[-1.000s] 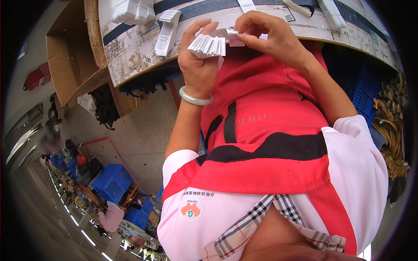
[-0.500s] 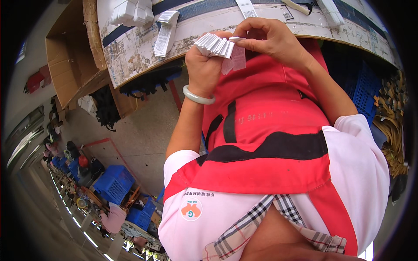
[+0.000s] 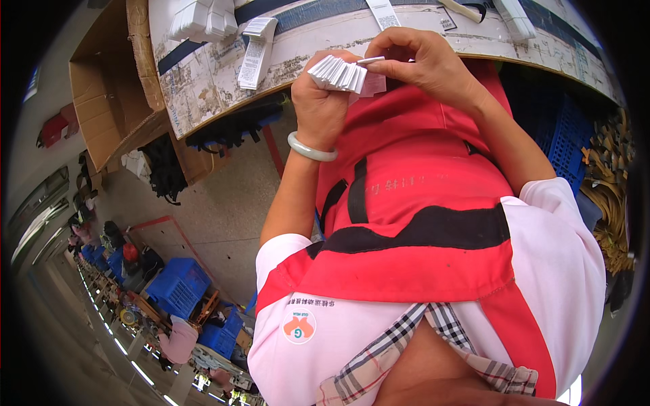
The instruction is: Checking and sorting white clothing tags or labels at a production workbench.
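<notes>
My left hand (image 3: 317,108), with a pale bangle at its wrist, is closed round a fanned stack of folded white labels (image 3: 337,73). To its right, my right hand (image 3: 423,68) pinches a small white label (image 3: 370,60) between thumb and fingertips, beside the end of the stack. A thin, see-through whitish strip (image 3: 372,84) shows below the stack, between the hands. Both hands are over the near edge of the worktable (image 3: 203,88). On it, left of my left hand, lies a bundle of printed white labels (image 3: 256,57).
More white label bundles (image 3: 203,19) lie at the table's far left and another bundle (image 3: 514,19) at the right. An opened cardboard box (image 3: 112,88) stands left of the table. Blue crates (image 3: 567,139) and brown strap-like pieces (image 3: 609,196) are at the right.
My left hand and the label stack have shifted slightly right. More of the label pinched in my right hand shows, and the see-through strip hangs less far down.
</notes>
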The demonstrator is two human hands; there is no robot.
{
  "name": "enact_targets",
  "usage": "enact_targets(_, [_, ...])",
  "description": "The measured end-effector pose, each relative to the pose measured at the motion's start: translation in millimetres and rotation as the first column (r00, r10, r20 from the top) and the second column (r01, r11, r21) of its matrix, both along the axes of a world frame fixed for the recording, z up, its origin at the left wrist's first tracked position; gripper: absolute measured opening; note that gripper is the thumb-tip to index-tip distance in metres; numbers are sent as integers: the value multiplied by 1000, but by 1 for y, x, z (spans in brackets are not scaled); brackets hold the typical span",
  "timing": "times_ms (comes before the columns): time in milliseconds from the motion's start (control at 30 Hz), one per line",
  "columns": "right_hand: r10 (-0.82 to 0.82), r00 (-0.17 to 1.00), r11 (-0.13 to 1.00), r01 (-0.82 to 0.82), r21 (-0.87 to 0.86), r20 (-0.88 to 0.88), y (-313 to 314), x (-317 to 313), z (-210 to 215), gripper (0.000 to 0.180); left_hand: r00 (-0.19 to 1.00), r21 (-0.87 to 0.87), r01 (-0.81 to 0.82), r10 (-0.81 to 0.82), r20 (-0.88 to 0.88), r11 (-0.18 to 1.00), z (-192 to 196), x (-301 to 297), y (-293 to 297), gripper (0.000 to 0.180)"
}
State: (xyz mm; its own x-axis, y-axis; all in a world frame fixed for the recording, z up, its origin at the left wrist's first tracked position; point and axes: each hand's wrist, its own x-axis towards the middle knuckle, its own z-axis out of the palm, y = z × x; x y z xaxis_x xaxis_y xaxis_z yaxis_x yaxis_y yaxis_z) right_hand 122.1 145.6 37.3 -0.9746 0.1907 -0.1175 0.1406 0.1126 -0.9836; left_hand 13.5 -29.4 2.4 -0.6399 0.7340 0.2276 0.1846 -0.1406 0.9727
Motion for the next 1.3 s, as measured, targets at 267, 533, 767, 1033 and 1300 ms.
enact_targets(267, [-35, 995, 999, 36, 11, -90, 2, 3, -9, 14, 1000, 11, 10, -11, 30, 1000, 2, 3, 0, 18])
enact_targets(533, [-47, 996, 999, 47, -7, -70, -2, 2, -2, 14, 1000, 26, -2, 2, 4, 1000, 0, 3, -1, 18])
enact_targets(767, [-12, 997, 999, 10, -32, -70, -1, 4, -4, 13, 997, 21, -9, 7, 82, 1000, 2, 7, 0, 17])
enact_targets(1033, [-63, 993, 997, 57, -56, -101, -3, 4, -4, 14, 999, 33, -12, 10, 53, 999, 1, 6, 1, 16])
enact_targets(1300, [-34, 991, 998, 40, 45, -130, -3, 4, -8, 13, 999, 58, -9, 6, 46, 998, -2, 6, 1, 19])
